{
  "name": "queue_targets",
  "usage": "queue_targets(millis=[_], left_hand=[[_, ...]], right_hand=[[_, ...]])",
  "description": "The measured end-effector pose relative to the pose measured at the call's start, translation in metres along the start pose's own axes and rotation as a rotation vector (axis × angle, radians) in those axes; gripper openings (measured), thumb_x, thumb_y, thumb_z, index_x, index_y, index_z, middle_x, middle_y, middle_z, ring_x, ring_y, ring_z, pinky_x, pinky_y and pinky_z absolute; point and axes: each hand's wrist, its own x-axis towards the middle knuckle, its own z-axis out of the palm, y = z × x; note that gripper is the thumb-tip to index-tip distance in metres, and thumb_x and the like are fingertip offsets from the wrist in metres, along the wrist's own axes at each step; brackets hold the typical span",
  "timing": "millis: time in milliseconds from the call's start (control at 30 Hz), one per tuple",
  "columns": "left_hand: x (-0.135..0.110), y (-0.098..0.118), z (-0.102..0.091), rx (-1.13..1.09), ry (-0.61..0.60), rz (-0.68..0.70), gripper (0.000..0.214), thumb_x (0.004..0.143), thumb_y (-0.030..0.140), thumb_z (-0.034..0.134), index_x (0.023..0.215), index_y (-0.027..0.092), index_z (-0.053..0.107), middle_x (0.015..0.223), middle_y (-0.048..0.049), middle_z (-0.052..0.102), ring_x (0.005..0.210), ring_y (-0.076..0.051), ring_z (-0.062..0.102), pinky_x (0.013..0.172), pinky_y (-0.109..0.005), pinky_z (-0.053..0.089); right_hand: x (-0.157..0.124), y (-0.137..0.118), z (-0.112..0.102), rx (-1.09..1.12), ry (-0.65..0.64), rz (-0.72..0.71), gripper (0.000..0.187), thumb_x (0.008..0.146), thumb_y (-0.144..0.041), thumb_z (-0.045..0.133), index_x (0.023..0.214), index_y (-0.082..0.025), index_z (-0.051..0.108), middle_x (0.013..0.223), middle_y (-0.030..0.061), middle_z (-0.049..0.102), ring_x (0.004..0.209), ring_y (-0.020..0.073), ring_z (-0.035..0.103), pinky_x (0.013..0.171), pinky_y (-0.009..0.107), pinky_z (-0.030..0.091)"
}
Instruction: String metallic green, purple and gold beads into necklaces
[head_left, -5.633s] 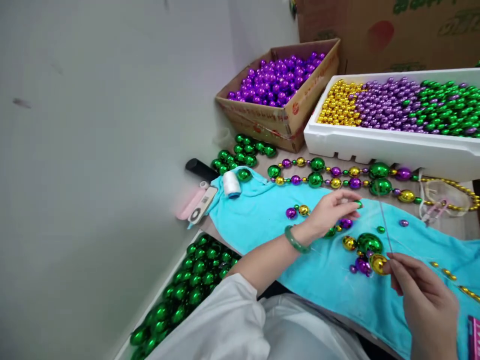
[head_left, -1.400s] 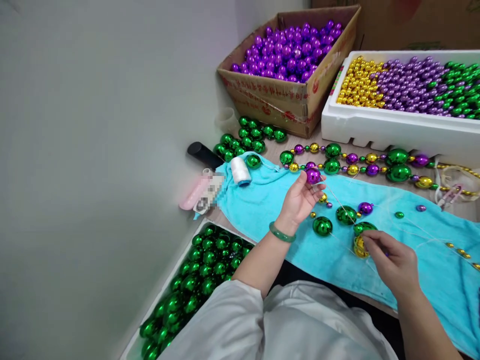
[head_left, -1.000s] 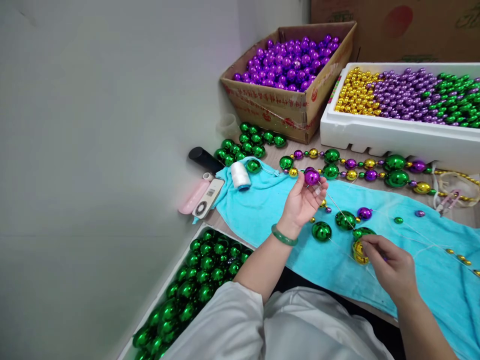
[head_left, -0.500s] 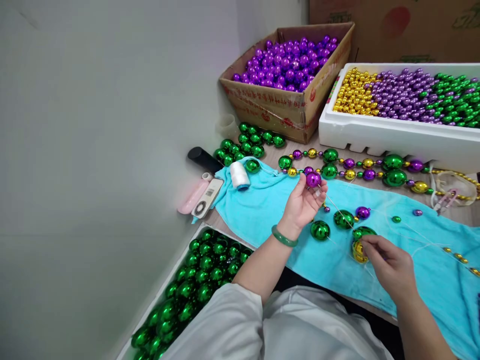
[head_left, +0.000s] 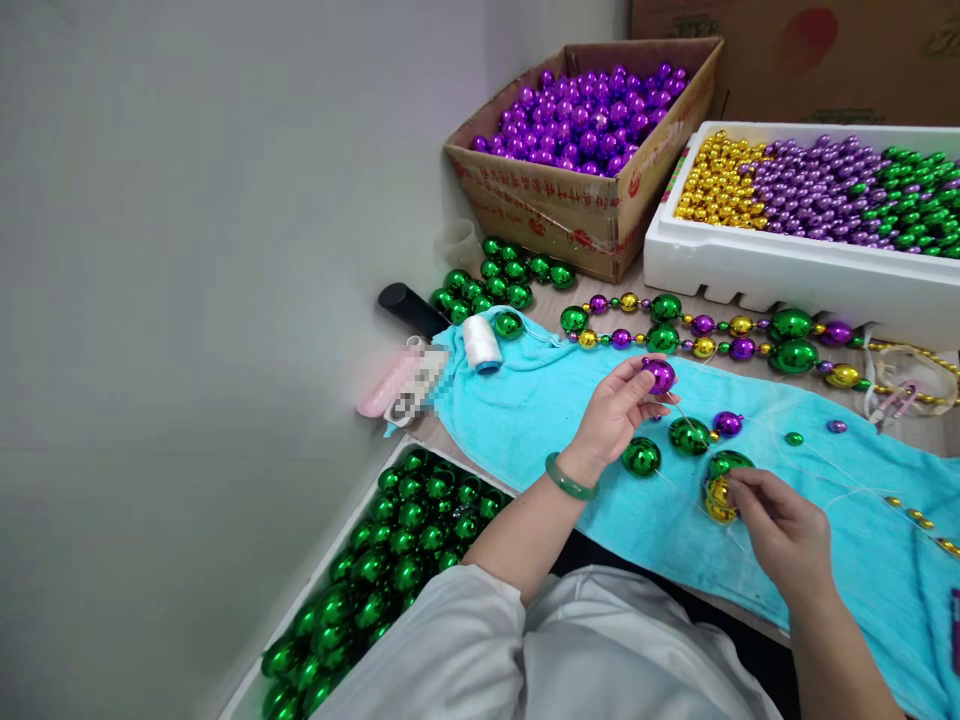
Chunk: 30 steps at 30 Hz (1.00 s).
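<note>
Between the fingers of my left hand is a shiny purple bead, raised above the turquoise towel. A long thin needle slants from this bead down toward my right hand, whose thumb and forefinger are pinched at its lower end. Right beside those fingertips are a gold bead and a green bead, partly covered. Other large green beads and a purple bead lie on the towel near my hands, with pale thread running among them.
A bead garland lies behind the towel. Farther back are a cardboard box of purple beads and a white foam box of small beads. A thread spool sits left; a tray of green beads is beside me.
My left hand has turned and moved slightly right with the purple bead, its fingers now closed more around it. My right hand has stayed nearly in place.
</note>
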Motion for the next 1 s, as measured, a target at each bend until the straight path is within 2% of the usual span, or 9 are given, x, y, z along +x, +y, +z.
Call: queue_targets(millis=[267,367,433,533,600,700,800,867,1000], left_hand=[[-0.002,-0.004,0.000,-0.019,-0.011,-0.043,0.051,0.073,0.046,0.075,0.113,0.017,0.062,0.094,-0.0065,0.070,0.073,-0.013,0.067,0.066,-0.022,0.051],[-0.007,-0.011,0.003,0.118,-0.044,-0.092,0.050,0.075,0.046,0.073,0.115,0.018,0.062,0.097,-0.0064,0.069,0.074,-0.012,0.066,0.066,-0.022,0.049],[-0.008,-0.010,0.004,0.349,-0.198,-0.134,0.051,0.076,0.045,0.072,0.119,0.019,0.062,0.102,-0.0070,0.069,0.080,-0.013,0.065,0.069,-0.023,0.049],[0.009,0.006,0.005,0.899,-0.522,-0.102,0.059,0.072,0.042,0.076,0.125,0.021,0.061,0.114,-0.0085,0.066,0.092,-0.017,0.063,0.080,-0.028,0.049],[0.038,0.026,0.008,1.275,-0.556,0.045,0.053,0.076,0.038,0.072,0.125,0.020,0.062,0.116,-0.0095,0.065,0.097,-0.020,0.062,0.087,-0.032,0.048],[0.103,0.057,0.019,1.591,-0.283,0.321,0.035,0.085,0.029,0.060,0.116,0.014,0.067,0.111,-0.0121,0.067,0.101,-0.022,0.061,0.096,-0.036,0.045],[0.177,0.080,0.036,1.676,-0.040,0.490,0.030,0.088,0.022,0.054,0.111,0.009,0.067,0.110,-0.0167,0.067,0.103,-0.024,0.060,0.099,-0.038,0.043],[0.220,0.088,0.047,1.720,0.014,0.532,0.027,0.088,0.018,0.052,0.107,0.006,0.069,0.111,-0.0197,0.066,0.106,-0.025,0.059,0.100,-0.040,0.041],[0.280,0.095,0.065,1.795,0.071,0.403,0.026,0.086,0.005,0.051,0.106,0.001,0.068,0.107,-0.0209,0.066,0.108,-0.027,0.060,0.098,-0.043,0.043]], right_hand=[[-0.001,0.001,-0.003,0.005,-0.013,0.014,0.021,0.084,-0.040,0.062,0.089,-0.022,0.072,0.069,0.0005,0.068,0.061,0.0135,0.062,0.056,0.023,0.049],[-0.002,0.000,0.002,0.060,-0.016,0.052,0.022,0.084,-0.040,0.063,0.090,-0.021,0.071,0.071,0.0013,0.068,0.063,0.0139,0.062,0.058,0.024,0.050],[-0.001,-0.002,0.003,0.108,-0.005,0.075,0.023,0.084,-0.041,0.063,0.090,-0.020,0.070,0.070,0.0015,0.067,0.062,0.0136,0.061,0.058,0.024,0.049],[0.004,-0.008,0.000,0.203,0.042,0.095,0.023,0.084,-0.041,0.062,0.089,-0.019,0.068,0.068,0.0014,0.064,0.059,0.0126,0.058,0.055,0.023,0.049],[0.007,-0.010,-0.003,0.251,0.082,0.091,0.022,0.084,-0.039,0.063,0.087,-0.019,0.067,0.068,0.0014,0.063,0.058,0.0117,0.056,0.053,0.022,0.047],[0.011,-0.010,-0.008,0.281,0.119,0.083,0.021,0.083,-0.038,0.064,0.086,-0.018,0.067,0.067,0.0018,0.063,0.057,0.0118,0.055,0.051,0.022,0.046],[0.014,-0.008,-0.009,0.299,0.116,0.093,0.022,0.081,-0.039,0.065,0.085,-0.017,0.067,0.065,0.0022,0.063,0.054,0.0123,0.055,0.048,0.022,0.046],[0.015,-0.007,-0.009,0.303,0.101,0.104,0.024,0.081,-0.040,0.066,0.084,-0.017,0.067,0.063,0.0025,0.063,0.051,0.0125,0.054,0.046,0.023,0.046],[0.019,-0.005,-0.012,0.283,0.094,0.100,0.023,0.081,-0.039,0.066,0.086,-0.017,0.067,0.065,0.0030,0.064,0.054,0.0137,0.057,0.048,0.023,0.048]])
